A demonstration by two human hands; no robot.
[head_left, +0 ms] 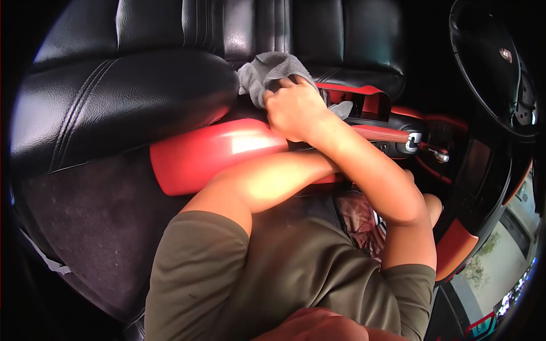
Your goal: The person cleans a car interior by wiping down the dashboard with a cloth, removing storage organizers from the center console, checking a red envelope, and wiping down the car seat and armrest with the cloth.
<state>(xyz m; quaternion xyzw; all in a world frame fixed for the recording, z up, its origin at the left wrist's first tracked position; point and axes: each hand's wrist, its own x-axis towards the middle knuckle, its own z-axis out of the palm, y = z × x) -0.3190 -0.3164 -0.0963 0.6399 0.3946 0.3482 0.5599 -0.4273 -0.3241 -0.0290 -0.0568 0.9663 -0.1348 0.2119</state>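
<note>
My right hand (pixel 296 108) is closed on a grey cloth (pixel 274 67), its fingers partly tucked into the folds. The bunched cloth lies between the black seats, at the rear of the red-trimmed centre console (pixel 372 102). A loose end of it shows to the right of my wrist. Below that hand is a glossy red console lid or armrest (pixel 219 149). My left forearm reaches across this red part and passes beneath my right forearm. My left hand is hidden there, so its fingers cannot be made out.
Black leather seats (pixel 142 96) span the top and left. Right of the cloth are a red handbrake lever (pixel 378 133) and a gear lever (pixel 441 154). The steering wheel (pixel 483 108) is at the upper right. Dark carpet (pixel 85 227) covers the lower left.
</note>
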